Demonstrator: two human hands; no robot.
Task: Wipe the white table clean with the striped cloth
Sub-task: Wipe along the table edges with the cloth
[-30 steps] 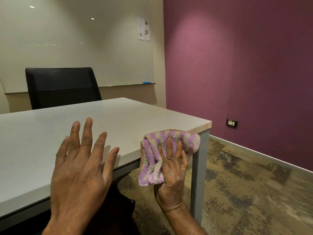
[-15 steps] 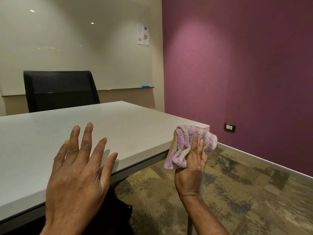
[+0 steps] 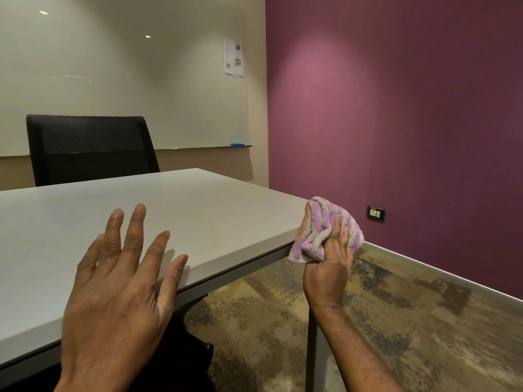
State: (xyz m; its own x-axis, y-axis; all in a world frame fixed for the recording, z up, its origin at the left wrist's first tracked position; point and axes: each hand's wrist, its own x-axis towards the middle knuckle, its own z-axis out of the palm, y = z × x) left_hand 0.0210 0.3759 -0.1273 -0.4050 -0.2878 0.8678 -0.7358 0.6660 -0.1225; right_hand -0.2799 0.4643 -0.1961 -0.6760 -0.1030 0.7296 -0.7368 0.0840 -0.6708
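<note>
The white table [image 3: 198,210] fills the left and middle of the head view, its near right corner pointing toward the purple wall. My right hand [image 3: 329,267] grips the bunched purple-and-cream striped cloth [image 3: 325,224] and presses it against that corner's edge. My left hand [image 3: 119,281] lies flat on the tabletop near the front edge, fingers spread, holding nothing.
A black mesh chair [image 3: 90,148] stands behind the table's far side. A metal table leg [image 3: 311,349] drops below the corner. The purple wall has a socket [image 3: 375,213] low down. Patterned carpet [image 3: 410,321] spreads to the right.
My right hand has carried the cloth rightward along the table's front edge to the corner. My left hand has stayed flat on the tabletop.
</note>
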